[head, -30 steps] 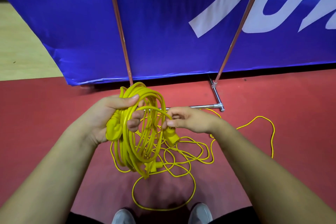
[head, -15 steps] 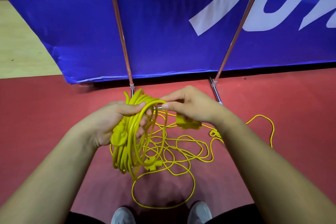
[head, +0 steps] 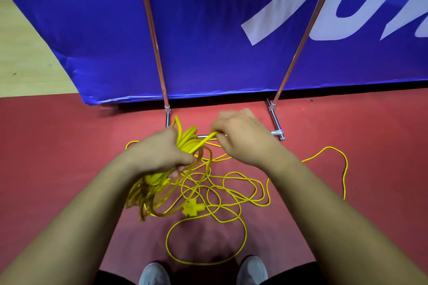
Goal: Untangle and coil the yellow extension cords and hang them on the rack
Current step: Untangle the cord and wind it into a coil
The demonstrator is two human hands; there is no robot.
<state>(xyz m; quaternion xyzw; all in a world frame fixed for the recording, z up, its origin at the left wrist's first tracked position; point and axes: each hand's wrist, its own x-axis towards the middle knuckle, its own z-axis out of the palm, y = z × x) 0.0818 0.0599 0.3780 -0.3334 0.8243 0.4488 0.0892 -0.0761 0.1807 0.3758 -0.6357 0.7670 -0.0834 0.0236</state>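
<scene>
My left hand (head: 159, 152) grips a thick bundle of coiled yellow extension cord (head: 185, 141); its loops hang down below my wrist, and a yellow plug peeks out under my palm. My right hand (head: 240, 136) pinches one strand of that cord at the top of the coil, just right of my left hand. A thinner yellow cord (head: 240, 192) lies in loose tangled loops on the red floor beneath, with a cross-shaped yellow socket (head: 193, 208) in it. The rack's two slanted poles (head: 152, 37) rise behind, joined by a chrome base bar (head: 275, 133).
A blue banner (head: 208, 30) with white lettering hangs right behind the rack. The red floor (head: 58, 146) spreads all around, with pale wooden floor at the far left. My grey shoes (head: 152, 273) stand at the bottom edge, close to the loose cord loop.
My right hand has let go of the plug it held and moved up to pinch a strand at the coil's top. The coil has tilted and dropped lower in my left hand.
</scene>
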